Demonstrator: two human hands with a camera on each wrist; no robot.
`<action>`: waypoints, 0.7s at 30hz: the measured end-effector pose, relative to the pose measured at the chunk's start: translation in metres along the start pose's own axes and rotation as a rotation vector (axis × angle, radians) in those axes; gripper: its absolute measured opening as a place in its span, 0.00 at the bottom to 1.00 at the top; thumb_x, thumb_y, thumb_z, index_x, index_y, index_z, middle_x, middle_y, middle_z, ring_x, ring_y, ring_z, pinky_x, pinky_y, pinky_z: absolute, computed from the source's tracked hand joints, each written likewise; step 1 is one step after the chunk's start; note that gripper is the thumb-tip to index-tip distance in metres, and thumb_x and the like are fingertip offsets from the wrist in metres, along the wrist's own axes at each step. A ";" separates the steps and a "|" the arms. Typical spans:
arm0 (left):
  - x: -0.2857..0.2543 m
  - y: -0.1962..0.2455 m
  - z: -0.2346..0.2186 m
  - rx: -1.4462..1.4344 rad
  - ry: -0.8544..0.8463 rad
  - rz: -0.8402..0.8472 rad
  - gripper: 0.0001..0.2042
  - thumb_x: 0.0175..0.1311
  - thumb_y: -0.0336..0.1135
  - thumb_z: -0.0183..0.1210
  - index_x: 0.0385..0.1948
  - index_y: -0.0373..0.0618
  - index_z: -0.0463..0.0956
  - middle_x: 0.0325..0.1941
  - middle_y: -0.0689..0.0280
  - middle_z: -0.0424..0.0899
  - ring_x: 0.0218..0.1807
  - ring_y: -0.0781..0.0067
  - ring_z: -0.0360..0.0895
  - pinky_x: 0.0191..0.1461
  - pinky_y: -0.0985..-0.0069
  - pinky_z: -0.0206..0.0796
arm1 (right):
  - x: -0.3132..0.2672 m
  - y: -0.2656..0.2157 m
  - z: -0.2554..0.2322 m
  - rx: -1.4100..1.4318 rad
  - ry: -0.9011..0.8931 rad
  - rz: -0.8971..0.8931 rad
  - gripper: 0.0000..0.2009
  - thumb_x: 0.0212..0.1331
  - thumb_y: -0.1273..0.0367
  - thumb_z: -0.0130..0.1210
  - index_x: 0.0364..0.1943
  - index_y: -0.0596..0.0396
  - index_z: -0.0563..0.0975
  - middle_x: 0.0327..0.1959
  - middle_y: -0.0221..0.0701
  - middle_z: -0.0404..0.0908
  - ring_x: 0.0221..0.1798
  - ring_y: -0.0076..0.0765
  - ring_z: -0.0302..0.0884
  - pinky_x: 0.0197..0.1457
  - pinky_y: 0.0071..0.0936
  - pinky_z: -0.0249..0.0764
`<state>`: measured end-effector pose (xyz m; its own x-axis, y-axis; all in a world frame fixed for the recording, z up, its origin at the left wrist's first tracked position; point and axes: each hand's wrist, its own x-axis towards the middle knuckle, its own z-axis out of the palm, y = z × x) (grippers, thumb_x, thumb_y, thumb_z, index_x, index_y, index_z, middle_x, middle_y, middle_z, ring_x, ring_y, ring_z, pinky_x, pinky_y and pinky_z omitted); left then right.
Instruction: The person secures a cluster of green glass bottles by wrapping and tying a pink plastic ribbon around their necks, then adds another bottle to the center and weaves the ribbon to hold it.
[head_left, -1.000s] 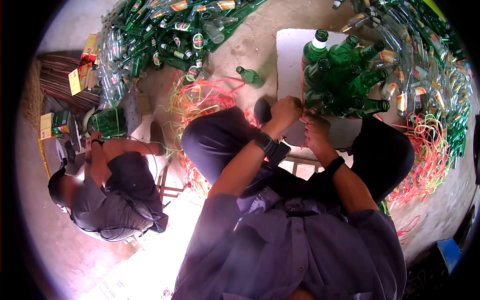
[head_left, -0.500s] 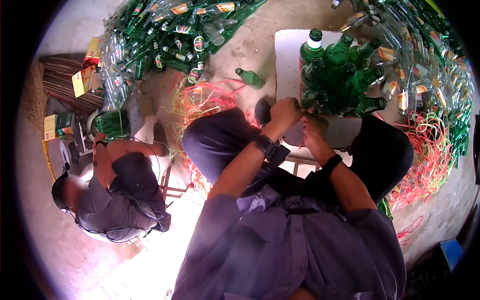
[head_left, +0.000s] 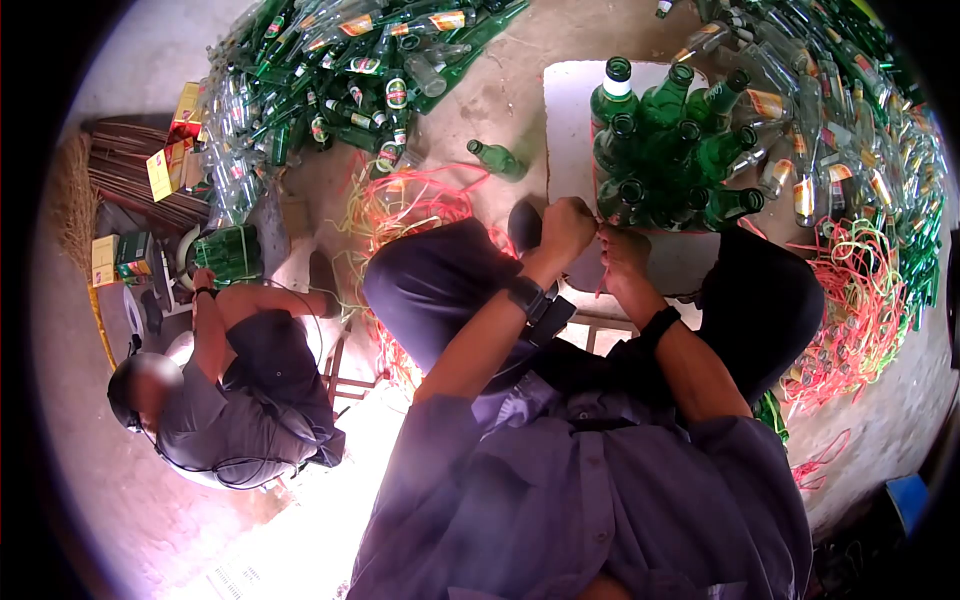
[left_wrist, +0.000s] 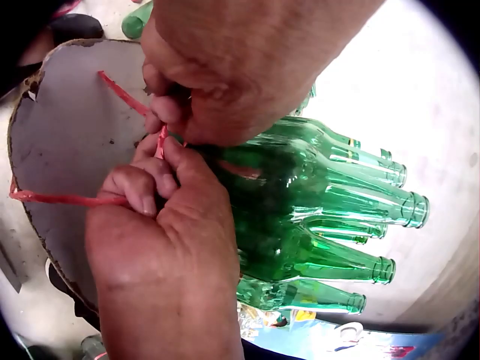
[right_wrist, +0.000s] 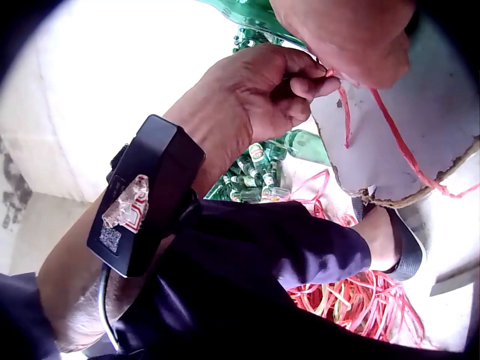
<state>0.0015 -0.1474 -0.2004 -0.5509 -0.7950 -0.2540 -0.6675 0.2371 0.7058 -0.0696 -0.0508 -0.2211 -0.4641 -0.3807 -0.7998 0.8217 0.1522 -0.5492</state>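
Note:
My left hand [head_left: 570, 228] and right hand [head_left: 627, 252] meet at the near side of a tight bundle of green glass bottles [head_left: 672, 150]. Both pinch a thin red plastic strap [left_wrist: 124, 94], whose loose ends stick out from between the fingers in both wrist views. In the left wrist view the left hand [left_wrist: 232, 67] comes from the top and the right hand [left_wrist: 161, 240] from below. Bent fingers hide the spot where the strap's strands meet. The bottles stand upright on a pale board [head_left: 573, 130], and one has a white neck label.
A lone green bottle [head_left: 497, 160] lies on the floor left of the board. Heaps of bottles [head_left: 340, 75] lie at both sides. Tangled red and yellow straps [head_left: 845, 310] spread beside both knees. Another person [head_left: 250, 390] sits at the left, holding a green bottle bundle [head_left: 225, 253].
The bottle bundle has shifted slightly left in the head view, its necks more than the board. Both hands stay close together at the strap, with little movement.

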 end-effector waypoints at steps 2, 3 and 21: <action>-0.001 0.002 0.001 -0.019 0.003 -0.013 0.07 0.48 0.32 0.63 0.23 0.37 0.84 0.25 0.46 0.84 0.33 0.45 0.85 0.39 0.59 0.76 | -0.001 -0.001 -0.001 0.001 -0.005 0.012 0.08 0.48 0.78 0.65 0.25 0.52 0.76 0.20 0.21 0.72 0.16 0.16 0.62 0.16 0.18 0.52; -0.003 0.004 0.001 -0.002 0.040 0.019 0.07 0.48 0.30 0.62 0.24 0.36 0.84 0.27 0.44 0.84 0.34 0.42 0.84 0.41 0.56 0.76 | -0.001 -0.002 -0.001 0.001 -0.009 0.024 0.09 0.48 0.77 0.67 0.25 0.52 0.76 0.19 0.21 0.72 0.16 0.17 0.63 0.16 0.18 0.52; -0.008 -0.005 0.015 -0.088 0.155 0.025 0.12 0.54 0.27 0.63 0.37 0.35 0.73 0.29 0.47 0.85 0.35 0.45 0.85 0.37 0.59 0.74 | -0.001 0.005 0.001 0.072 -0.026 0.093 0.08 0.54 0.73 0.67 0.30 0.48 0.77 0.24 0.19 0.73 0.20 0.14 0.62 0.18 0.16 0.50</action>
<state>0.0019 -0.1335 -0.2119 -0.4779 -0.8679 -0.1356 -0.6044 0.2129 0.7677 -0.0649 -0.0502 -0.2226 -0.3770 -0.3917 -0.8393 0.8828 0.1224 -0.4536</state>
